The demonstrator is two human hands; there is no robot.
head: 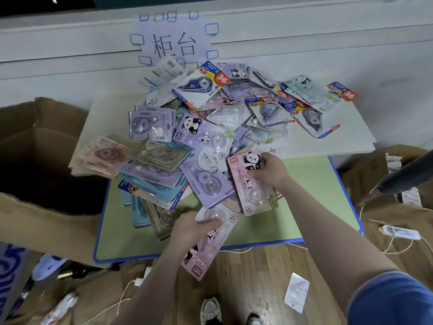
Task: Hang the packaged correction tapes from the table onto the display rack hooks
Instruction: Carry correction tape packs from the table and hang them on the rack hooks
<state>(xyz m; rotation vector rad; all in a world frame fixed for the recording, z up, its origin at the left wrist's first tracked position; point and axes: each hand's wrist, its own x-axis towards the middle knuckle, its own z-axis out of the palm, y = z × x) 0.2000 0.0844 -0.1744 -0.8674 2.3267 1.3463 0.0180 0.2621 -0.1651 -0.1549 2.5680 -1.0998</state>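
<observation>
On the low green table with a blue edge [304, 202], the right hand [269, 170] pinches a pink panda card pack [254, 184] at 12 o'clock and the left hand [189, 227] pinches another upside-down pink panda pack [206, 249] at 6 o'clock, so it is best to lift each by its top hole end.

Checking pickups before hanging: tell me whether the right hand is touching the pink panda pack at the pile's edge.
Touching. The head view shows the right hand with thumb and fingers closed round the upper right edge of the pink panda pack.
</observation>
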